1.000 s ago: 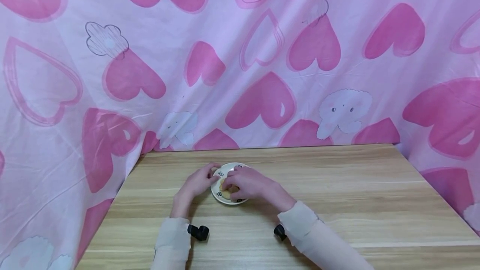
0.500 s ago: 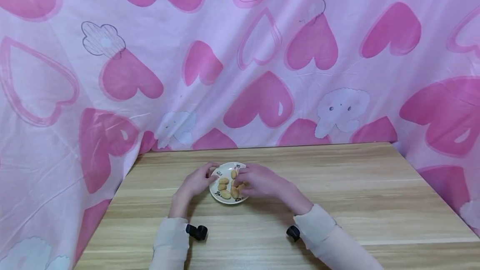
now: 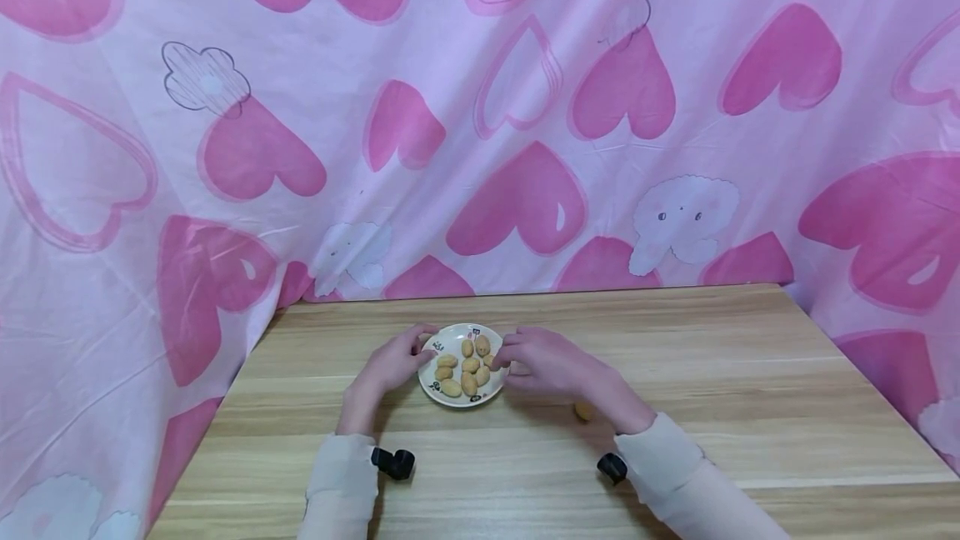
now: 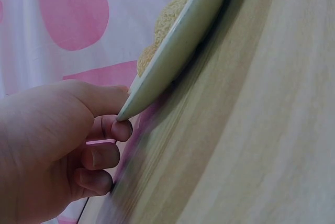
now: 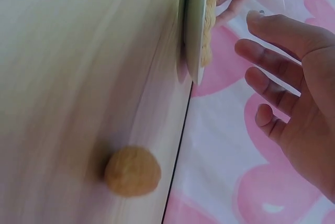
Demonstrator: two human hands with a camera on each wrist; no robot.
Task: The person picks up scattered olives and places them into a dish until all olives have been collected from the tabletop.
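Observation:
A small white plate (image 3: 429, 390) with dark printed motifs on its rim holds several tan, wrinkled walnuts (image 3: 469, 383). My left hand (image 3: 393, 362) pinches the plate's left rim, thumb on top and fingers beneath, as the left wrist view shows. Beside the right rim hovers my right hand (image 3: 551, 362). In the right wrist view the right hand (image 5: 298, 77) has its fingers apart and slightly bent, with nothing between them. One loose walnut (image 5: 133, 171) lies on the table; in the head view the walnut (image 3: 582, 411) is partly hidden by the right wrist.
The wood-grain table (image 3: 712, 373) runs back to a pink heart-patterned cloth (image 3: 517, 198), which also hangs along both sides. Black wrist cameras (image 3: 394, 464) stick out from both sleeves.
My right hand has drawn back from over the plate to its right side, uncovering the walnuts. The loose walnut now shows by the right wrist. The left hand keeps its hold on the rim.

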